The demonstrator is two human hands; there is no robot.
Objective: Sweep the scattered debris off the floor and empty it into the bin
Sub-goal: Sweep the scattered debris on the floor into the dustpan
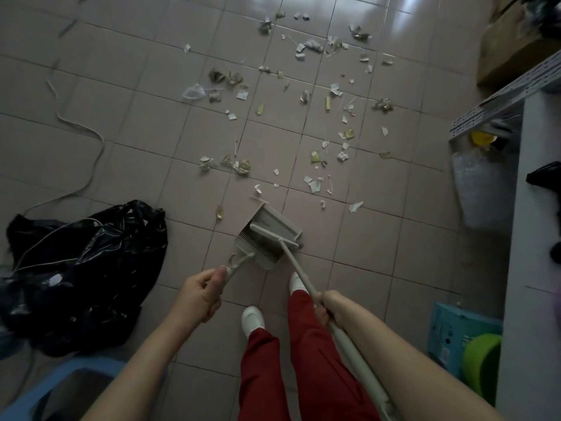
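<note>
Left hand [200, 294] grips dustpan [267, 235] handle; right hand [329, 306] grips broom [306, 281] pole. Debris [303, 95] scattered across floor [136, 117] (black bag [88, 275] at left).

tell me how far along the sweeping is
Barely started. The debris lies scattered across the floor. In hand: left hand holds the dustpan, right hand the broom. Left: sweeping everything up and emptying into the black bag.

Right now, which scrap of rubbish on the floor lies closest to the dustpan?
The small pale scrap just beyond the dustpan's front lip, on the tile ahead of it. The other scraps lie farther off.
</note>
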